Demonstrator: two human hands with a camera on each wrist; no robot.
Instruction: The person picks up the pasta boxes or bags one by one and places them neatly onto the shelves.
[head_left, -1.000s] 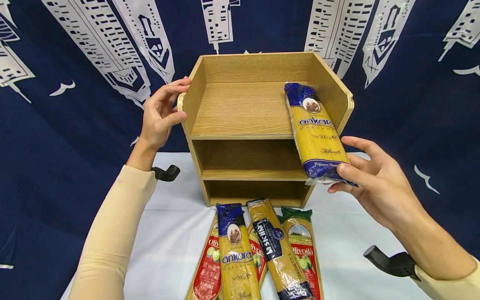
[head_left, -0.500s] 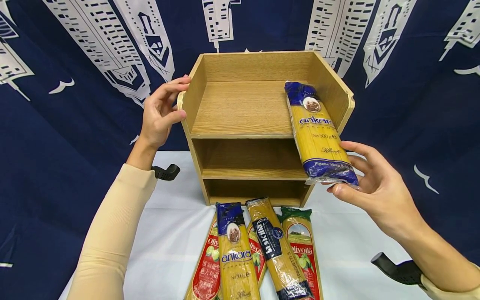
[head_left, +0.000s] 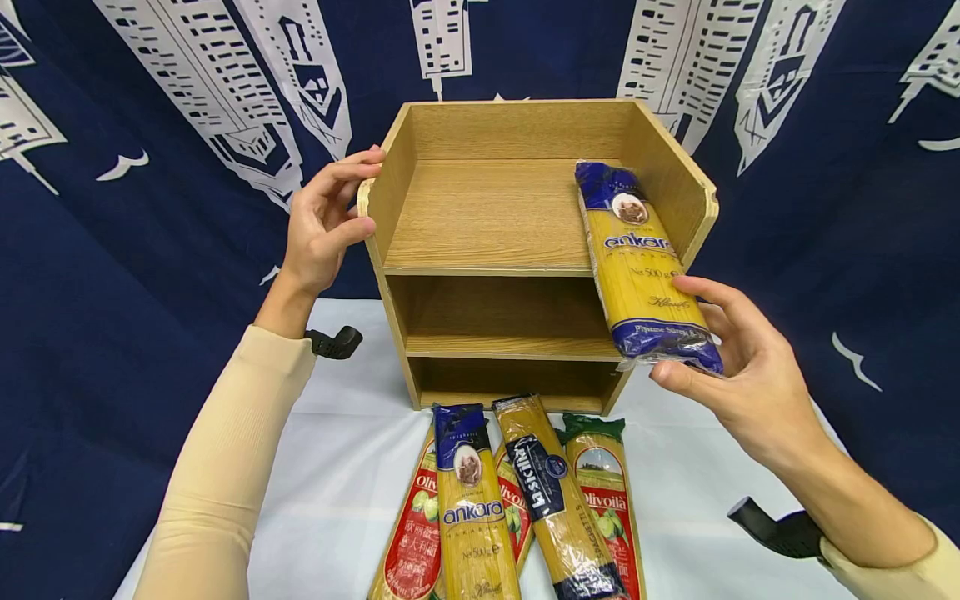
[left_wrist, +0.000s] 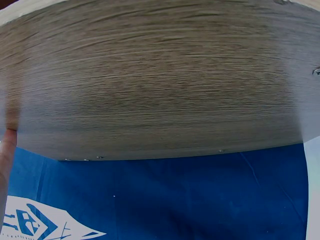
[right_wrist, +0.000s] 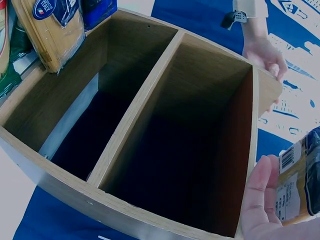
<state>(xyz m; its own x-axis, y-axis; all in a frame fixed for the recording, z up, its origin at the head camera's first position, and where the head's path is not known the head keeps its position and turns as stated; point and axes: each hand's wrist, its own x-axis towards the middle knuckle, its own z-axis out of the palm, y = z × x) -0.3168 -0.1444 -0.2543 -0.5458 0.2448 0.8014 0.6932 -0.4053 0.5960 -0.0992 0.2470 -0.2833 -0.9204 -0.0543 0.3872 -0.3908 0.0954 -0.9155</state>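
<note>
A yellow and blue pack of spaghetti [head_left: 633, 258] lies tilted on the right of the wooden shelf unit's [head_left: 487, 217] top board, its lower end jutting past the front edge. My right hand [head_left: 750, 375] holds that end, thumb at the bottom edge and index finger on the right side of its face. In the right wrist view, the thumb and a finger lie against the pack's [right_wrist: 295, 185] labelled underside. My left hand [head_left: 322, 217] rests against the unit's left side panel [left_wrist: 160, 85], fingertips near its top edge and thumb at its front edge.
Several pasta packs lie on the white-covered table in front of the unit: an ankara pack [head_left: 472, 517], a La Sicilia pack [head_left: 551, 492] and red-labelled Olivoilà packs [head_left: 603, 492]. Below the top board are two shelf compartments [head_left: 502, 312]. A dark blue patterned cloth [head_left: 517, 50] hangs behind.
My right thumb has moved from the face of the spaghetti pack down to its lower edge. The pack stays nearly in place, and my left hand keeps its spot on the side panel.
</note>
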